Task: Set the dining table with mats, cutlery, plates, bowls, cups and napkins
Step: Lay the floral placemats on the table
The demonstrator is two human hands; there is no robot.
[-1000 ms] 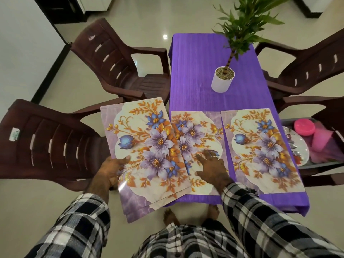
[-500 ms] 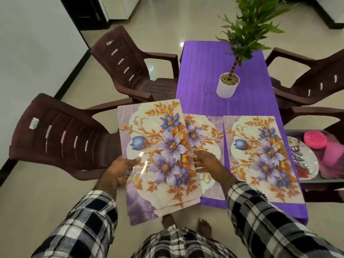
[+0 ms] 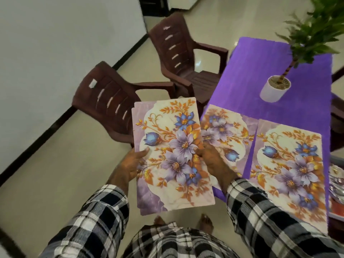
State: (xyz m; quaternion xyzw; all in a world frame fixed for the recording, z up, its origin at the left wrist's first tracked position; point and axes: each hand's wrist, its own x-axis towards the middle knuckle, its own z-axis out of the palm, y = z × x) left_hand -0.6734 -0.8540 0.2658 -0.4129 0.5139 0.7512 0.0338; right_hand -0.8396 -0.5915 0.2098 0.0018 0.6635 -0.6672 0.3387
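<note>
Both hands are gripping the stack of mats by its long edges: the left hand is curling round the left edge with its thumb lying on the printed face, and the right hand is closing on the right edge, fingers tucked under. A second ago that right hand was pressing flat on the middle mat on the table; it has since come off it and joined the stack, and the view has swung left. The stack is hanging in the air off the near left corner of the table, in front of two brown chairs. To its right, the middle mat and the right mat are lying flat, side by side, on the purple cloth. Farther right, a potted plant is standing toward the far end. Two places seem laid with mats; the person is probably carrying the rest toward the far places.
</note>
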